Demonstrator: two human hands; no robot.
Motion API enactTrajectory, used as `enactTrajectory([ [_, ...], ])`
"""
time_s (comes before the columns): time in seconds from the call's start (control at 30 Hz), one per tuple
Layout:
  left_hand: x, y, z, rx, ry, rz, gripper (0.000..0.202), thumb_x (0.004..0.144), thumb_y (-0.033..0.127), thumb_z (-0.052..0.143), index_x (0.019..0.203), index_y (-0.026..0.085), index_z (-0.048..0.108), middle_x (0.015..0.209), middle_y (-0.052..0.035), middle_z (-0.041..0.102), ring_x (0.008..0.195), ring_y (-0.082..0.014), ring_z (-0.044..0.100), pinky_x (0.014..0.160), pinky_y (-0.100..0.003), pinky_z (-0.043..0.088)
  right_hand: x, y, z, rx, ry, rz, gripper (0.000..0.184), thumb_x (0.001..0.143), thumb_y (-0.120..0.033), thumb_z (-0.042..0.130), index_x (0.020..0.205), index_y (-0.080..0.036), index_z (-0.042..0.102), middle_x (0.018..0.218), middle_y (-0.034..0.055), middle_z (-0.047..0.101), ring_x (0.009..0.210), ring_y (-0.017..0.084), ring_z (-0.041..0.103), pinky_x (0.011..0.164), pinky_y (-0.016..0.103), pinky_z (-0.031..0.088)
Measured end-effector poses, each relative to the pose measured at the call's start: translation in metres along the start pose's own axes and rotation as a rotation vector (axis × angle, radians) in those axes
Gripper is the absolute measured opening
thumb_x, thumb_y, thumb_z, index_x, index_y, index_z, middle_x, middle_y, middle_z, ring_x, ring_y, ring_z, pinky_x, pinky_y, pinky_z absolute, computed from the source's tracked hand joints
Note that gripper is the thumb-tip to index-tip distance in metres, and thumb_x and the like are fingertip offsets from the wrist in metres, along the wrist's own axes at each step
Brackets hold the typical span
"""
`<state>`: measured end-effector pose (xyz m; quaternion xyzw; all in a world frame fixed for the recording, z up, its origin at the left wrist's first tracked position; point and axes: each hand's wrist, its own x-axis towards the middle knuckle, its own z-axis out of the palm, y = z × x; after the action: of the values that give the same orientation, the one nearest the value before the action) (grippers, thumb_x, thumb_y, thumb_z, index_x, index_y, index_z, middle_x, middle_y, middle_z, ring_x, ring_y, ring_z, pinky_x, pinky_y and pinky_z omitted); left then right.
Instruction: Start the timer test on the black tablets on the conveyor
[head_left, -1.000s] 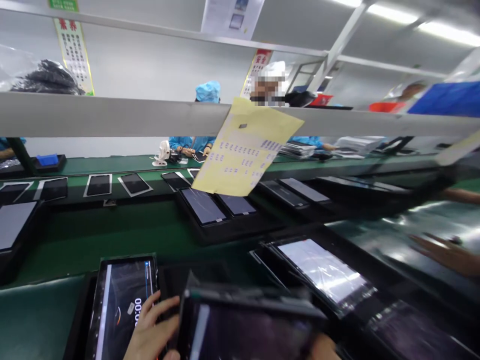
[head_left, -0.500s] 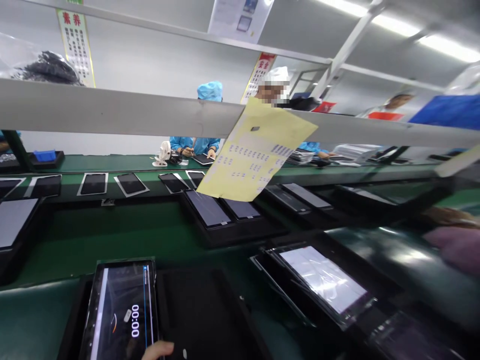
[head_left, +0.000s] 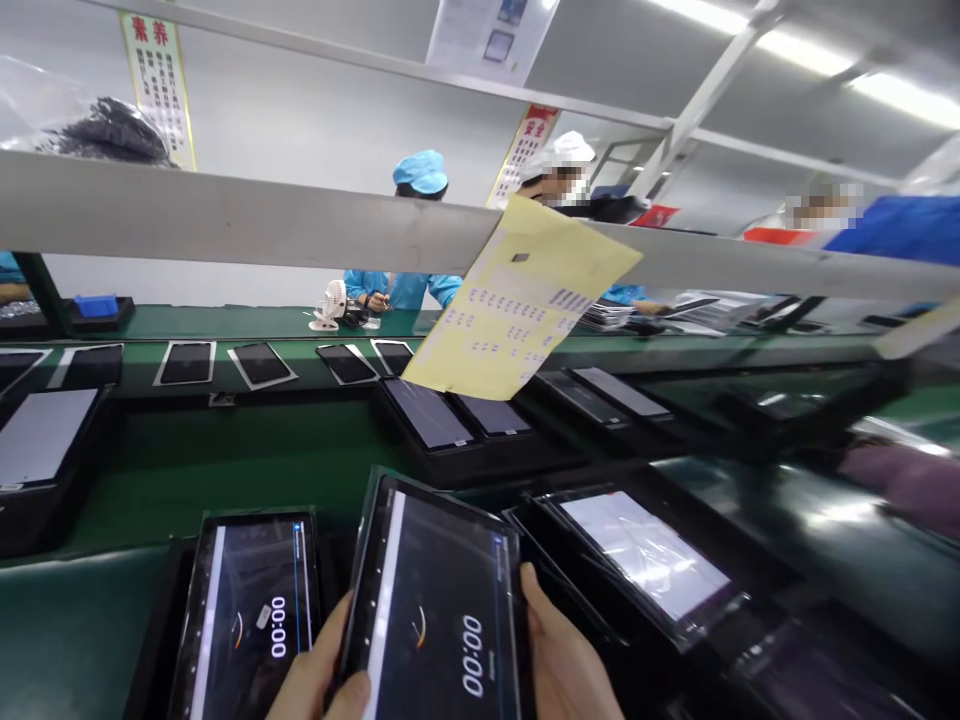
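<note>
**A:** Down at the bottom of the head view, we've got our left hand [head_left: 319, 680] and right hand [head_left: 562, 665] both wrapped round the edges of a display unit [head_left: 435, 600], screen lit with 00:00, held up just above the green belt [head_left: 225, 450].

**B:** Yep, and a second lit unit [head_left: 251, 610] lies just left of it in a black tray. Beyond that we see rows of dark panels [head_left: 427, 415], a yellow sheet [head_left: 521, 300] hanging off the grey rail [head_left: 225, 220], and people in blue caps [head_left: 420, 170] across the line.
</note>
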<state>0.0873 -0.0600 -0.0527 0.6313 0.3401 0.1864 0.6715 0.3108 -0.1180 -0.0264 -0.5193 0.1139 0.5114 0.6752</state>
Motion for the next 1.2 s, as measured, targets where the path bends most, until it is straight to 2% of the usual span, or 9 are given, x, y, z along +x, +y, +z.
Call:
enactTrajectory([
  [0.1, 0.008, 0.0, -0.002, -0.03, -0.002, -0.024, 0.081, 0.079, 0.07, 0.045, 0.136, 0.013, 0.037, 0.138, -0.0111, 0.039, 0.128, -0.0241, 0.039, 0.113, -0.038, 0.032, 0.002, 0.006, 0.008, 0.027, -0.008, 0.046, 0.059, 0.058, -0.046, 0.077, 0.1, -0.007, 0.059, 0.094, 0.0136, 0.065, 0.08, 0.028, 0.064, 0.075, 0.04, 0.055],
  [0.2, 0.012, 0.007, 0.0, -0.081, 0.084, -0.077, 0.071, 0.074, 0.069, 0.05, 0.113, 0.009, 0.053, 0.114, -0.0139, 0.057, 0.104, -0.025, 0.056, 0.096, -0.035, 0.045, 0.003, 0.012, 0.007, 0.0, -0.015, 0.013, 0.062, 0.055, -0.046, 0.08, 0.099, -0.008, 0.06, 0.095, 0.0119, 0.065, 0.082, 0.027, 0.064, 0.073, 0.038, 0.055],
  [0.37, 0.012, 0.01, 0.002, -0.022, 0.129, -0.164, 0.058, 0.073, 0.065, 0.051, 0.09, 0.01, 0.055, 0.086, -0.0083, 0.06, 0.086, -0.021, 0.055, 0.074, -0.026, 0.042, 0.001, 0.013, 0.006, 0.027, 0.004, -0.011, 0.063, 0.047, -0.043, 0.084, 0.096, -0.009, 0.062, 0.096, 0.0086, 0.065, 0.083, 0.023, 0.064, 0.072, 0.031, 0.055],
  [0.53, 0.013, 0.008, 0.001, 0.037, 0.15, -0.185, 0.062, 0.071, 0.068, 0.048, 0.087, 0.009, 0.055, 0.08, -0.0072, 0.056, 0.075, -0.0168, 0.048, 0.066, -0.024, 0.037, -0.007, 0.011, 0.01, -0.006, 0.017, -0.02, 0.074, 0.041, -0.046, 0.085, 0.1, -0.008, 0.061, 0.099, 0.0116, 0.064, 0.083, 0.025, 0.064, 0.068, 0.031, 0.055],
  [0.63, 0.012, 0.009, 0.002, 0.058, 0.162, -0.188, 0.063, 0.07, 0.07, 0.048, 0.084, 0.009, 0.054, 0.076, -0.0054, 0.052, 0.07, -0.0145, 0.044, 0.064, -0.023, 0.034, -0.012, 0.009, 0.014, -0.023, 0.041, -0.036, 0.08, 0.035, -0.047, 0.085, 0.1, -0.007, 0.061, 0.099, 0.014, 0.064, 0.086, 0.03, 0.063, 0.069, 0.036, 0.056],
  [0.83, 0.012, 0.004, 0.003, 0.047, 0.208, -0.174, 0.064, 0.07, 0.074, 0.046, 0.075, 0.011, 0.049, 0.067, -0.0019, 0.042, 0.065, -0.0114, 0.036, 0.06, -0.022, 0.028, -0.014, 0.01, 0.014, -0.048, 0.057, -0.103, 0.084, 0.033, -0.051, 0.084, 0.1, -0.007, 0.061, 0.1, 0.0122, 0.064, 0.093, 0.029, 0.062, 0.07, 0.034, 0.057],
  [1.03, 0.014, 0.005, 0.003, 0.066, 0.226, -0.199, 0.067, 0.065, 0.079, 0.048, 0.071, 0.012, 0.044, 0.064, 0.0007, 0.033, 0.062, -0.0095, 0.029, 0.058, -0.022, 0.024, -0.016, 0.016, 0.014, -0.027, 0.084, -0.215, 0.078, 0.033, -0.051, 0.085, 0.095, -0.009, 0.062, 0.101, 0.0108, 0.064, 0.091, 0.024, 0.063, 0.07, 0.027, 0.056],
  [1.13, 0.012, 0.012, -0.003, 0.049, 0.232, -0.145, 0.073, 0.066, 0.084, 0.04, 0.069, 0.012, 0.049, 0.065, -0.002, 0.042, 0.065, -0.0126, 0.038, 0.062, -0.023, 0.031, -0.017, 0.007, 0.009, -0.015, 0.092, -0.168, 0.078, 0.03, -0.051, 0.085, 0.092, -0.009, 0.063, 0.094, 0.0099, 0.065, 0.09, 0.025, 0.063, 0.071, 0.028, 0.055],
  [1.2, 0.009, 0.018, -0.009, 0.022, 0.245, -0.07, 0.076, 0.075, 0.081, 0.029, 0.08, 0.011, 0.059, 0.069, -0.0055, 0.056, 0.075, -0.0188, 0.051, 0.079, -0.029, 0.037, -0.016, 0.0, -0.001, -0.098, 0.076, -0.178, 0.073, 0.037, -0.057, 0.082, 0.088, -0.008, 0.063, 0.087, 0.0112, 0.065, 0.088, 0.025, 0.063, 0.071, 0.031, 0.054],
])
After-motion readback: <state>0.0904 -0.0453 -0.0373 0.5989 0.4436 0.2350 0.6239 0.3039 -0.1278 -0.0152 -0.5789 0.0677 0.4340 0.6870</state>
